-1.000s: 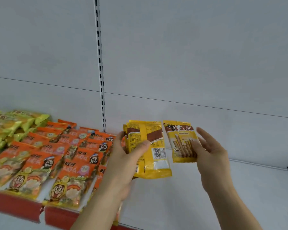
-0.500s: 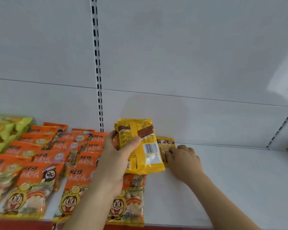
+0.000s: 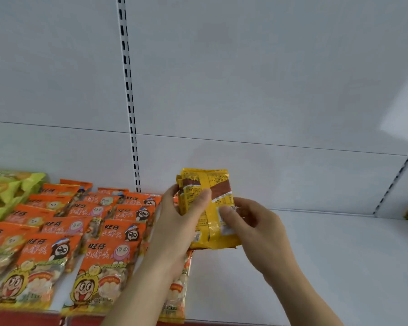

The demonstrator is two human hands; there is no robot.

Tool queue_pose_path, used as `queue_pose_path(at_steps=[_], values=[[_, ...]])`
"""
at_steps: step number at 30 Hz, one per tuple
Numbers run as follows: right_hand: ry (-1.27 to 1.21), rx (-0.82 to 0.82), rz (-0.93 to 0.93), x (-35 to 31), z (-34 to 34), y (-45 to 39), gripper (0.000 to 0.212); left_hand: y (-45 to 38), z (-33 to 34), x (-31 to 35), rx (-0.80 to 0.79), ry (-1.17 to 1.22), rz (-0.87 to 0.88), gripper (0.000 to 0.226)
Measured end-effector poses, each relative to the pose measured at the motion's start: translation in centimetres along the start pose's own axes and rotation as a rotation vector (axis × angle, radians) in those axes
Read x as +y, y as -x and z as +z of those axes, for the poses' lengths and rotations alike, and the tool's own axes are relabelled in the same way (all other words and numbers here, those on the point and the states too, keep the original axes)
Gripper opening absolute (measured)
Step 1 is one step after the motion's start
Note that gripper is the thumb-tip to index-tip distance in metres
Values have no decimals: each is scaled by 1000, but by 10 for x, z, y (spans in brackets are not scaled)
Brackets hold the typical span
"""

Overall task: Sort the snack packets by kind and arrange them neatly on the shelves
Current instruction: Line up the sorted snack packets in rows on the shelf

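Your right hand [image 3: 252, 229] has come up off the white metal shelf [image 3: 316, 255], where it was pressing down a single packet half a second ago, and now pinches the right edge of the stack of yellow foil snack packets with brown bands [image 3: 207, 208]. Your left hand [image 3: 182, 222] grips that stack from the left, thumb across its front, held upright above the shelf. Just left, orange cartoon-printed snack packets [image 3: 99, 231] lie in rows; green packets [image 3: 10, 191] sit beyond them.

Two hands, one stack of yellow packets [image 3: 207, 208], and over a dozen orange packets [image 3: 99, 267].
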State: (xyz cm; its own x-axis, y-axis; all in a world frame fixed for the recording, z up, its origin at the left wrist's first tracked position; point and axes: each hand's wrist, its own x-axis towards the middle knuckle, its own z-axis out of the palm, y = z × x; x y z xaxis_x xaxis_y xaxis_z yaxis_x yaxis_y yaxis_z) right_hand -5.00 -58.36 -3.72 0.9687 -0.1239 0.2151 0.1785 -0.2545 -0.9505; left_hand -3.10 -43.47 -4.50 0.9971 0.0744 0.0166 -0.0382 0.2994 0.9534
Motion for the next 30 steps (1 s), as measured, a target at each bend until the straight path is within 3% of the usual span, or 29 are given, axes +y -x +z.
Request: queue_pose_path(at_steps=[4,6,9,11,15,20,24,27,30], values=[[-177,42,110,2,-14,-5,11,1,4,0,-39,43,-51,35],[-281,92,133,4,-22,-9,17,1,2,-5,-21,17,-36,33],[-345,149,-28,-1,-36,-13,18,0,-1,-9,27,-10,-17,26],[-215,170,-236,-4,-41,-12,18,-1,-2,-8,44,-19,-26,24],[328,170,-692,15,-35,-12,38,-4,0,-6,56,-7,-57,23],[183,81,-523,28,-35,-10,47,-4,6,-1,74,50,-142,24],[248,137,-571,34,-38,-15,46,-3,11,-2,-35,123,-153,47],[390,239,-639,37,-36,-15,49,-3,17,-7,-47,7,-51,66],[475,190,-713,38,-35,-11,36,-8,20,-11,-34,5,-43,58]])
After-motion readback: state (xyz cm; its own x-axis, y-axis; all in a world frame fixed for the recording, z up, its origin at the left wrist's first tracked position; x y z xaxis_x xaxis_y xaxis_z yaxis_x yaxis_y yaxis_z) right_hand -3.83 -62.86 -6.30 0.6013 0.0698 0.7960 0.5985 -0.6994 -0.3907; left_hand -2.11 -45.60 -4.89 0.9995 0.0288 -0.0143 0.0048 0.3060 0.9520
